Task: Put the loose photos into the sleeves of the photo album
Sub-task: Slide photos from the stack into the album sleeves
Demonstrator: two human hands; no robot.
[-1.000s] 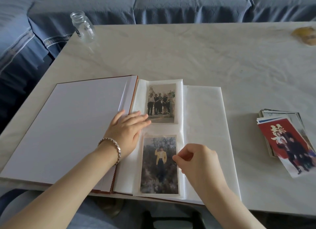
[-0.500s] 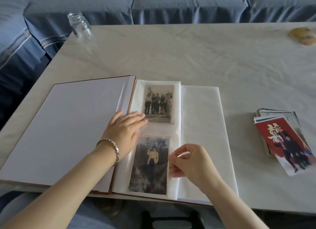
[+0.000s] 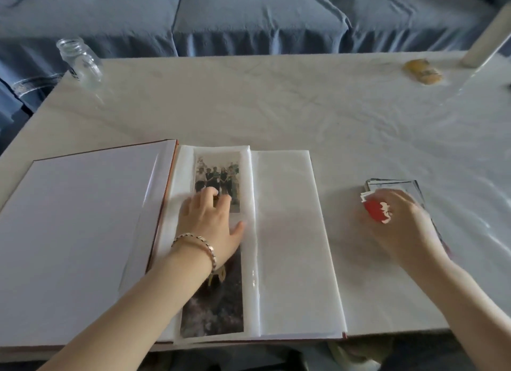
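The photo album (image 3: pixel 83 232) lies open near the table's front edge. Its sleeve page holds a group photo (image 3: pixel 217 174) at the top and a dark outdoor photo (image 3: pixel 215 304) below. My left hand (image 3: pixel 210 226), with a bracelet on the wrist, lies flat on that page between the two photos, fingers straight. To the right, my right hand (image 3: pixel 401 221) rests on the stack of loose photos (image 3: pixel 409 186), covering most of the top red photo (image 3: pixel 377 211). Whether its fingers grip a photo is hidden.
A clear glass jar (image 3: pixel 78 59) stands at the table's far left corner. A yellowish object (image 3: pixel 421 71) lies at the far right. A blue sofa (image 3: pixel 249 16) runs behind the white table (image 3: pixel 276 107). A blank white sleeve page (image 3: pixel 293 232) lies right of the photos.
My right hand left the lower photo and moved right onto the loose photo stack. The lower photo now sits in its sleeve. My left hand slid a little right on the page.
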